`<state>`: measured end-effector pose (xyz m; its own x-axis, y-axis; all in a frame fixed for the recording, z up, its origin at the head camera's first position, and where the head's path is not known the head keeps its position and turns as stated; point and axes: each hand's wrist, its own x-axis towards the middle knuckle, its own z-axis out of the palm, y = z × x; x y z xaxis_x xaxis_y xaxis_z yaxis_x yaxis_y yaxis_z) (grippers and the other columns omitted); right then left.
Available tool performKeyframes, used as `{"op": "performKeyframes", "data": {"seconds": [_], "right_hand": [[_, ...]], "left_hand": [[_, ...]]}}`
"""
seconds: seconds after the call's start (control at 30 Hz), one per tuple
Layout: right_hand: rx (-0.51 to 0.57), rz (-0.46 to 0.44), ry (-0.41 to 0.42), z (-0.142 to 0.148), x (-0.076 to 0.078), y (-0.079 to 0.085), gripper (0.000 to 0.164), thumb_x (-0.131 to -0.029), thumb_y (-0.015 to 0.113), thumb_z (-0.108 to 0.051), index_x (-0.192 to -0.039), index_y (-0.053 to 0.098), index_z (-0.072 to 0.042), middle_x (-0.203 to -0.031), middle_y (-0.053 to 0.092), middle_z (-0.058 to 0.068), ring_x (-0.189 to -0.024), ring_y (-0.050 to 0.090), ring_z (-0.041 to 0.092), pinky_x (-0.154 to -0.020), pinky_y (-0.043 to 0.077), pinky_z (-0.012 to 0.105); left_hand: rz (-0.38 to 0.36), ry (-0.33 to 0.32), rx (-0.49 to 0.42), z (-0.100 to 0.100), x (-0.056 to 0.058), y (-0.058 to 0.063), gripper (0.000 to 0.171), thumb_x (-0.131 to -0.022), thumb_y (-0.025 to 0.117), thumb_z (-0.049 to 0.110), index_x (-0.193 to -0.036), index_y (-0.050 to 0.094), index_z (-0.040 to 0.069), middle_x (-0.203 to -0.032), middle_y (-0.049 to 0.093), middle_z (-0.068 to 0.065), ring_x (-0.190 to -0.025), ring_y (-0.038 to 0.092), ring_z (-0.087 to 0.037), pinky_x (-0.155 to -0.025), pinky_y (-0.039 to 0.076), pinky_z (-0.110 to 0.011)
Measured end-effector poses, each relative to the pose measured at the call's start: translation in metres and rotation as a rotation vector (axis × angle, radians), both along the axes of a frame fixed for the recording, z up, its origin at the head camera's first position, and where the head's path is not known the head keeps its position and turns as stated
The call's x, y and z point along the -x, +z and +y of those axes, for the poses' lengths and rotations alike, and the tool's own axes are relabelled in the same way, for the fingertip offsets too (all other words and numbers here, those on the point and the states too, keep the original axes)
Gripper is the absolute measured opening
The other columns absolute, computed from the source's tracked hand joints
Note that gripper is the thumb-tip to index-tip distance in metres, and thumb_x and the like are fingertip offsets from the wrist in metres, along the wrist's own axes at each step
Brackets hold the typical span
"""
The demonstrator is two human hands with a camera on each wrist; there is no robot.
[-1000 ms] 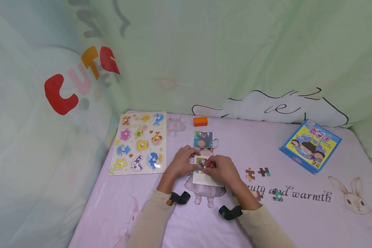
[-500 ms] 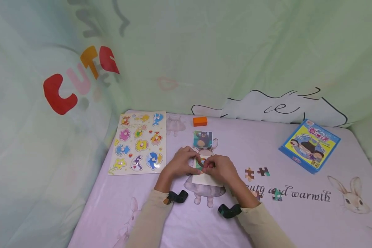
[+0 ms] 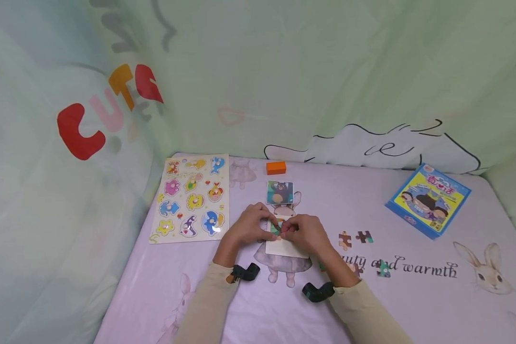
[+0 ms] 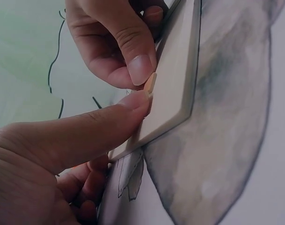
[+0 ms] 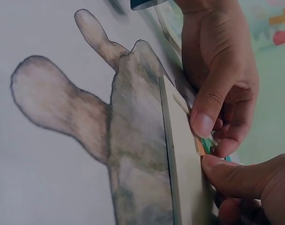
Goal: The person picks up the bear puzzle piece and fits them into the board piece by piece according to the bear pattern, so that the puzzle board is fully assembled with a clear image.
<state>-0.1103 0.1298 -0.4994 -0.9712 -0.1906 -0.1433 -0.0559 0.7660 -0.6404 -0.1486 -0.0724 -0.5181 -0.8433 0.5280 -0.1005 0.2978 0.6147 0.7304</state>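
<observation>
A small pale wooden puzzle board (image 3: 286, 249) lies in front of me, with colourful jigsaw pieces (image 3: 274, 229) on its upper part. My left hand (image 3: 253, 224) curls around the board's left side, thumb and forefinger on the pieces. From the right, my right hand (image 3: 307, 234) pinches a jigsaw piece (image 4: 150, 84), whose thin orange edge shows between the thumbs in the left wrist view. Green and orange pieces (image 5: 206, 144) peek out between the hands in the right wrist view. The fingers hide much of the puzzle picture.
Beyond the board are a bear picture card (image 3: 279, 192) and an orange block (image 3: 276, 167). Several loose jigsaw pieces (image 3: 345, 240) lie right of my right hand. A sea-animal peg puzzle (image 3: 193, 198) stands left, a blue and yellow box (image 3: 430, 200) right.
My right fingers have moved slightly left, closer to the left fingertips over the pieces. The board and the other objects keep their places, with a slight camera shift.
</observation>
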Motion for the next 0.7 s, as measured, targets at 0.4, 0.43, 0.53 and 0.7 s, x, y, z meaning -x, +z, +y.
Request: {"op": "performKeyframes", "data": {"seconds": [0.4, 0.43, 0.53, 0.7], "right_hand": [[0.054, -0.067, -0.003, 0.023, -0.007, 0.014, 0.007, -0.092, 0.074, -0.019, -0.095, 0.076, -0.013, -0.080, 0.066, 0.000, -0.074, 0.055, 0.016, -0.063, 0.044, 0.030], [0.051, -0.066, -0.013, 0.028, -0.008, 0.016, 0.007, -0.093, 0.074, -0.020, -0.095, 0.076, -0.013, -0.081, 0.066, 0.000, -0.074, 0.056, 0.016, -0.063, 0.045, 0.031], [0.025, -0.057, -0.043, 0.042, -0.011, 0.024, 0.011, -0.093, 0.074, -0.023, -0.096, 0.076, -0.012, -0.083, 0.066, 0.001, -0.076, 0.057, 0.018, -0.063, 0.046, 0.031], [-0.060, -0.047, -0.107, 0.066, -0.014, 0.033, 0.017, -0.093, 0.074, -0.026, -0.102, 0.075, -0.012, -0.089, 0.067, 0.004, -0.084, 0.058, 0.023, -0.067, 0.046, 0.030]], "left_hand": [[0.019, -0.004, 0.012, 0.000, 0.000, 0.002, 0.029, -0.076, 0.090, 0.027, -0.101, 0.077, 0.020, -0.108, 0.058, 0.000, -0.106, 0.049, -0.020, -0.096, 0.040, -0.036], [0.016, -0.001, 0.012, 0.000, 0.000, 0.002, 0.029, -0.076, 0.090, 0.027, -0.101, 0.077, 0.019, -0.109, 0.058, 0.000, -0.106, 0.049, -0.020, -0.096, 0.040, -0.036], [0.007, 0.003, 0.013, 0.001, -0.001, 0.003, 0.028, -0.077, 0.090, 0.026, -0.101, 0.077, 0.019, -0.109, 0.058, -0.001, -0.106, 0.049, -0.020, -0.097, 0.040, -0.037], [0.008, 0.001, 0.021, 0.001, -0.001, 0.002, 0.029, -0.076, 0.090, 0.026, -0.102, 0.077, 0.019, -0.108, 0.058, -0.001, -0.106, 0.049, -0.020, -0.098, 0.040, -0.037]]}}
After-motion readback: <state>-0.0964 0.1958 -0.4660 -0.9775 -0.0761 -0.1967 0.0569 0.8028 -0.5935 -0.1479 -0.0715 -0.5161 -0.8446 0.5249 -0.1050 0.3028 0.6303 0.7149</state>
